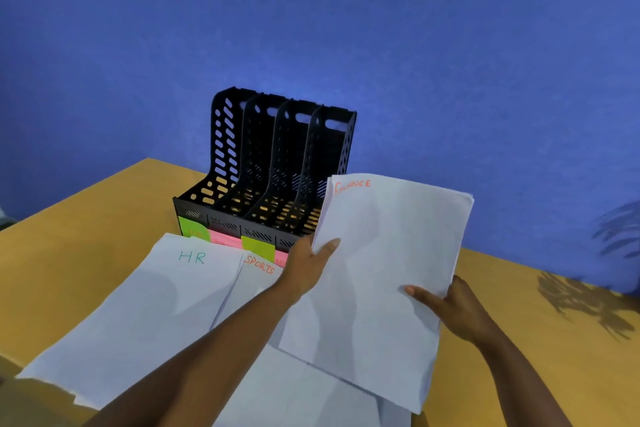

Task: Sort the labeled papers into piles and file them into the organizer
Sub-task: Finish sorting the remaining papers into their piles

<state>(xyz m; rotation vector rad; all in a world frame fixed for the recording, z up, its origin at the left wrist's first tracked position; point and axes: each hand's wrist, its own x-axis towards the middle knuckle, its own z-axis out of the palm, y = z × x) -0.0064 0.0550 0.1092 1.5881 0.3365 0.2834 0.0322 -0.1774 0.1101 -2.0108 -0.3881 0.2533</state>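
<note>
A wooden table (86, 236) carries a black four-slot organizer (277, 163) at its far edge, with the HR pile (138, 308) and SPORTS pile (252, 284) lying near it. The left hand (306, 265) and right hand (453, 305), set apart, each grip a side edge of the FINANCE stack (377, 274), lifted just right of the organizer.

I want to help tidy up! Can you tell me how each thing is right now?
FINANCE stack: lifted, gripped by both hands.
HR pile: flat on the table.
SPORTS pile: flat, partly hidden by the left arm.
Organizer: upright, slots look empty.
Left hand: grips the stack's left edge.
Right hand: grips its right edge.
Table: holds the piles and organizer.
</note>
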